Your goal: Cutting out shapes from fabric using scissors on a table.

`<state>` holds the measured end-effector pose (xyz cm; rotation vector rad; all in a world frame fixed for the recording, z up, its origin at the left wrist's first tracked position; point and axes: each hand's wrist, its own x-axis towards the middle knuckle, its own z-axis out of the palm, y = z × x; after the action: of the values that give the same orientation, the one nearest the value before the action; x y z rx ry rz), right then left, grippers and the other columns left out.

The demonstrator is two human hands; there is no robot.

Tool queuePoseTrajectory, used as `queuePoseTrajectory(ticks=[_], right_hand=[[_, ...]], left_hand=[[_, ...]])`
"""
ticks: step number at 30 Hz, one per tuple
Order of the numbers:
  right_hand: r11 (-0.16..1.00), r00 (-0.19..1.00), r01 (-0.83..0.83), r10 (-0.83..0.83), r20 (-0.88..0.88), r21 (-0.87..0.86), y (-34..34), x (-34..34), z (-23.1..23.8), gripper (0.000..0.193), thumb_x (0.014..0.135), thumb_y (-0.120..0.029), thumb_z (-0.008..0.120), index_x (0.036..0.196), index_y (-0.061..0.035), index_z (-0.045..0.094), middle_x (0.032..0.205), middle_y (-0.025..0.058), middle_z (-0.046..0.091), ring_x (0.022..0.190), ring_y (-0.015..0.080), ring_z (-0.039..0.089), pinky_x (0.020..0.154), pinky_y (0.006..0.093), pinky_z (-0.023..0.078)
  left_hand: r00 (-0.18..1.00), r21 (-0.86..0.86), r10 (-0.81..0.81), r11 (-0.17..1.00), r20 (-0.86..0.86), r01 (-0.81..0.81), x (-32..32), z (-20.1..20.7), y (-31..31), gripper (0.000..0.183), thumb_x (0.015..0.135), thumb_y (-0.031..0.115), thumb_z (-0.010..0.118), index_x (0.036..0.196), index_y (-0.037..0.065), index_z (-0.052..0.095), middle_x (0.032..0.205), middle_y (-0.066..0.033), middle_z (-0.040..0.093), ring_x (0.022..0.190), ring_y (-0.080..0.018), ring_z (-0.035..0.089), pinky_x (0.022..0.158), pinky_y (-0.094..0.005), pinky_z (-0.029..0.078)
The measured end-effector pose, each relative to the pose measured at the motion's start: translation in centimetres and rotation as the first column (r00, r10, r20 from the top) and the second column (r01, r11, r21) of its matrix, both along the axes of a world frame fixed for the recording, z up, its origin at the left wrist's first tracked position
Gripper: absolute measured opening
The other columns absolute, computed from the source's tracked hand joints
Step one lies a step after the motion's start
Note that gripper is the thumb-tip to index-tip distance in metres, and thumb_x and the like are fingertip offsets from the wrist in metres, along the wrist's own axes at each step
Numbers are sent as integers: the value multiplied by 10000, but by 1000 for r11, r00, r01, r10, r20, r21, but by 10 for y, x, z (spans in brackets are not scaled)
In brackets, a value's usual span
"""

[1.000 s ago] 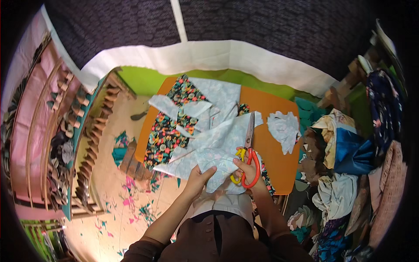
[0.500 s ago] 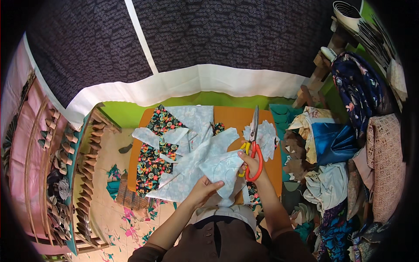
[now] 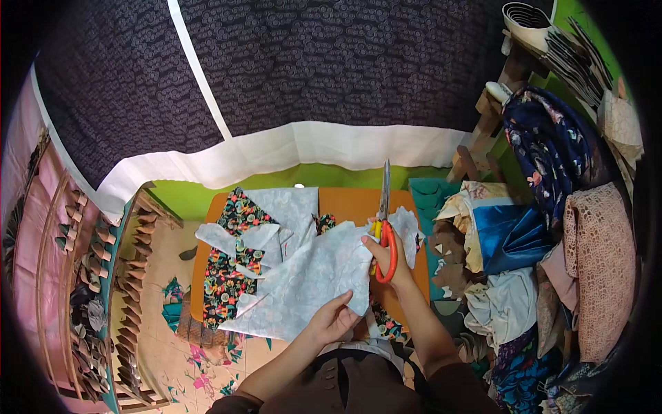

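Pale blue fabric [image 3: 303, 276], its faint pattern showing, spreads across the orange table and reaches up into my hands. Its near right corner is pinched by my left hand [image 3: 334, 319], thumb on top. Around the red and yellow handles of a pair of scissors [image 3: 385, 200] wraps my right hand [image 3: 387, 263]; the blades point away from me. The thumb of that hand also lies against the fabric's right edge. Black floral fabric [image 3: 224, 290] shows beneath the pale cloth on the left, and pale cut pieces [image 3: 405, 228] lie right of the scissors.
The orange table [image 3: 345, 201] stands before a dark patterned curtain [image 3: 331, 76]. Racks of shoe forms [image 3: 131, 303] stand at the left. Heaped cloths [image 3: 507, 303] and a blue satin piece [image 3: 507, 231] fill the right side. Scraps [image 3: 200, 379] litter the tiled floor.
The pale fabric in my hands has turned and opened out, lying broader toward the left. My left hand has moved lower on its edge. The scissors stay in my right hand; the whole view has shifted.
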<state>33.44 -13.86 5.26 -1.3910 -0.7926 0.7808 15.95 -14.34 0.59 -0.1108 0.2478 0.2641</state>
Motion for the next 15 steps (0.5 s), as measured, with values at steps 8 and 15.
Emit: queuePoseTrajectory(ticks=[8,15], right_hand=[[999,999,-35,36,39,-37,2,22,-2,408,754,-181,609,1083,-26,424,781,24,509,514,68,446,450,199,381],[972,971,-235,235,-35,10,-28,29,-12,465,794,-198,537,1194,-44,358,914,26,465,812,107,458,688,239,390]], left_hand=[[990,147,55,989,-131,-36,22,22,8,234,864,214,462,1030,50,472,979,-82,571,838,-199,578,727,-291,493],[891,182,384,920,-244,-347,24,32,46,109,771,43,588,854,-10,544,824,-75,571,737,-125,571,676,-185,492]])
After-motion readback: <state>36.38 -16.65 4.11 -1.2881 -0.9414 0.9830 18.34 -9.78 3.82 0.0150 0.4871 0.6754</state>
